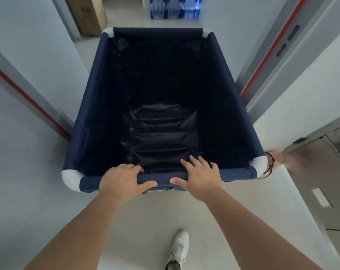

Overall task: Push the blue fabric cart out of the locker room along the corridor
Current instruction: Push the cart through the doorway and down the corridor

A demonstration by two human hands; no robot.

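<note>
The blue fabric cart (241, 106) fills the middle of the view, a deep navy bin with white corner joints and a dark, empty inside. My left hand (120, 180) wraps over the padded near rim, fingers inside and thumb on the outer face. My right hand (199, 179) rests on the same rim just to the right, fingers spread over the top and thumb underneath. The cart stands between two door jambs, with its far end past them.
Grey door frames with red strips flank the cart on the left (28, 94) and right (262, 75), close to its sides. A cardboard box (87, 14) and packs of bottled water (174, 7) stand ahead. A metal door (321, 172) is at right. My white shoe (179, 246) is below.
</note>
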